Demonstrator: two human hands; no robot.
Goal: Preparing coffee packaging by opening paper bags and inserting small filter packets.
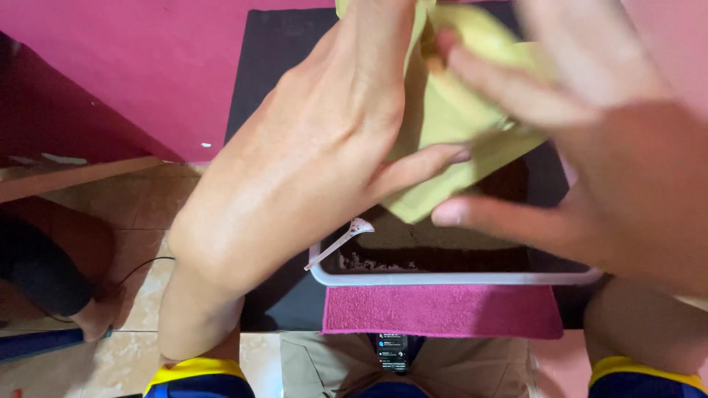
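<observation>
Seen from the head camera, the left hand [310,155] and right hand [590,140] gripped a yellow cloth [457,110] between their fingers above a white tray [442,278] of dark soil [435,247]. A white spoon [341,240] leaned on the tray's rim, beside a pink towel [442,311] on the black worktop [273,66].

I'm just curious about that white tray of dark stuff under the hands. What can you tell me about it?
The white tray is a shallow rectangular container, plastic by its look, with rounded corners and a thin rim. It holds a dark brown crumbly filling, probably soil. A small white spoon leans over its left rim. The tray sits on a black surface, its near edge against a pink cloth. Both hands and a yellow cloth hide its far half.
</observation>
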